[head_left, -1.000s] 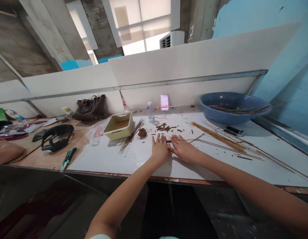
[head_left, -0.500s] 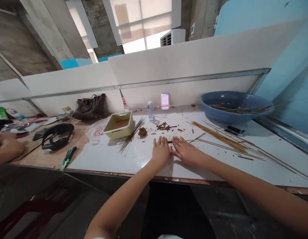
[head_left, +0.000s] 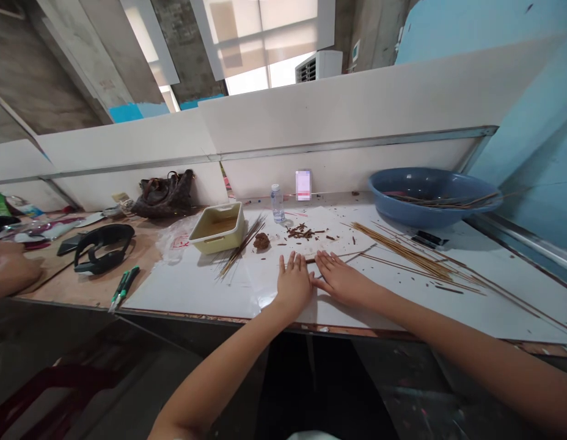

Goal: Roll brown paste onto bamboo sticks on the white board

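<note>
White tabletop (head_left: pixel 196 287); left hand (head_left: pixel 293 284) and right hand (head_left: pixel 341 281) lie flat, open, covering part of a thin stick (head_left: pixel 357 253).

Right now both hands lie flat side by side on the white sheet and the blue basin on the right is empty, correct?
The blue basin is not empty: the head view shows thin sticks lying in it. The rest holds: left hand and right hand lie flat, side by side, on the white sheet.

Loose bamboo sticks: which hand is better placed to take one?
Probably right: the right hand lies flat nearest the bamboo sticks, while the left hand is farther off, beyond it.
</note>
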A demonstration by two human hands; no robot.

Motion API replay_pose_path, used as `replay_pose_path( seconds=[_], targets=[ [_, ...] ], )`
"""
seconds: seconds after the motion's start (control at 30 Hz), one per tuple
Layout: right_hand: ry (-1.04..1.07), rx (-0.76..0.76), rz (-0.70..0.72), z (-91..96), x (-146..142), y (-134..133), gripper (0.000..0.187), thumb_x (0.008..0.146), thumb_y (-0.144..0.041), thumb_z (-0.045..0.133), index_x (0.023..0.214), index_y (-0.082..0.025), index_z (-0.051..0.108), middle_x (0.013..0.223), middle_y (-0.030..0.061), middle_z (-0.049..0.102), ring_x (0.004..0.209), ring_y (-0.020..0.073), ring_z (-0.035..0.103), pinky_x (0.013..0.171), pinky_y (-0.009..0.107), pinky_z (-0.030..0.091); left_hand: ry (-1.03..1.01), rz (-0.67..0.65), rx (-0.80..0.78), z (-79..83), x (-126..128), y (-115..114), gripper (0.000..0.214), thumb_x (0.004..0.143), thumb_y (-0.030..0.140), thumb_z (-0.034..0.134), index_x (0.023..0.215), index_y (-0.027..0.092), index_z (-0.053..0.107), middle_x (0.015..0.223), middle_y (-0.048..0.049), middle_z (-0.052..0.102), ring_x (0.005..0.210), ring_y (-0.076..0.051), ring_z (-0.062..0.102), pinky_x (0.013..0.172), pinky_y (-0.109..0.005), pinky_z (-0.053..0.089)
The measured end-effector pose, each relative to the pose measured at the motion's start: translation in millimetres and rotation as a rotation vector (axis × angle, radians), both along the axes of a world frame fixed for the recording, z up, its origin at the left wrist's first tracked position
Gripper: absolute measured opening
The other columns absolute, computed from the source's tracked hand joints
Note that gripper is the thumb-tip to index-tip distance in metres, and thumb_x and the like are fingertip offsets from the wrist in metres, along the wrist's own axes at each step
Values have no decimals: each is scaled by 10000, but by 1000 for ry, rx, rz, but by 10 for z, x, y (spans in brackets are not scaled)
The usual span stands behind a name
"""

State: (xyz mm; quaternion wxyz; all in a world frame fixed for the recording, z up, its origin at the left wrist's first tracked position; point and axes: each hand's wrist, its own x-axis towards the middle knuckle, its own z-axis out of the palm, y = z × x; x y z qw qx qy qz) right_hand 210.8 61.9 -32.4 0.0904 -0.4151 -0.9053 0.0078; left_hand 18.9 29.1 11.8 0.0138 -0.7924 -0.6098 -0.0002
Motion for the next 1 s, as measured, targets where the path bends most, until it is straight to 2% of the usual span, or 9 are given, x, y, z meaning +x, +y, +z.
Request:
replay_pose_path(
  seconds=[0.07, 0.13, 0.3, 0.4, 0.5, 0.6, 0.7, 0.8, 1.0],
  targets=[
    [-10, -19, -26, 71, -60, 112, 806, 1173, -606, 339, 1748, -42, 364, 1764, 307, 381, 1693, 388, 320, 1368, 640, 311, 7, 31, -38, 84, 22, 161, 638, 1171, 344, 293, 1734, 64, 402, 1793, -173, 401, 1737, -308, 242, 1433, -588, 129],
    [-17, -16, -32, 77, -69, 119, 810, 1168, -610, 366, 1743, -39, 374, 1765, 312, 378, 1691, 391, 326, 1369, 629, 314, 11, 28, -54, 110, 13, 206, 638, 1169, 341, 310, 1731, 55, 404, 1785, -178, 414, 1736, -311, 246, 1433, -583, 137],
    [1, 66, 39, -93, 82, -160, 818, 1162, -619, 385, 1740, -39, 386, 1760, 304, 397, 1668, 399, 381, 1360, 626, 345, -3, -34, 60, -54, -64, -123, 629, 1173, 393, 341, 1732, 120, 433, 1785, -160, 421, 1725, -314, 282, 1424, -601, 186],
    [19, 81, 62, -103, 121, -223, 818, 1171, -623, 331, 1745, -43, 375, 1760, 294, 397, 1661, 398, 395, 1344, 640, 372, 4, -50, 98, -121, -56, -242, 631, 1173, 404, 342, 1733, 128, 433, 1789, -150, 417, 1722, -310, 293, 1421, -601, 213],
    [34, 47, 53, 1, 69, -117, 857, 1170, -645, 278, 1742, -12, 359, 1782, 294, 345, 1688, 390, 336, 1363, 632, 341, -5, -72, 99, -98, 14, -137, 653, 1171, 387, 309, 1758, 107, 366, 1819, -140, 355, 1734, -297, 258, 1431, -575, 186],
    [27, -31, 7, 89, 1, 31, 862, 1169, -644, 254, 1732, -3, 378, 1774, 300, 363, 1698, 383, 310, 1381, 625, 301, -24, -71, 34, -69, 96, 50, 664, 1167, 384, 283, 1773, 117, 334, 1834, -124, 324, 1739, -284, 241, 1438, -546, 156],
    [17, -62, -13, 65, -14, 89, 843, 1170, -644, 246, 1740, -38, 384, 1774, 288, 383, 1694, 375, 324, 1381, 623, 298, -31, -60, -28, -104, 138, 137, 670, 1163, 376, 277, 1760, 82, 353, 1824, -149, 333, 1729, -284, 273, 1433, -504, 193],
    [33, -29, 10, -26, 17, 47, 830, 1169, -636, 279, 1754, -53, 361, 1784, 283, 367, 1696, 380, 318, 1379, 632, 298, -32, -86, -6, -188, 134, 97, 678, 1161, 359, 265, 1747, 29, 354, 1810, -182, 352, 1722, -281, 294, 1431, -476, 205],
    [57, -6, 34, -97, 69, -72, 883, 1151, -681, 298, 1754, -39, 353, 1776, 292, 370, 1686, 398, 342, 1371, 644, 311, -24, -105, 43, -276, 134, -27, 673, 1160, 359, 277, 1746, 40, 364, 1801, -181, 380, 1714, -287, 318, 1432, -482, 202]
  ],
)
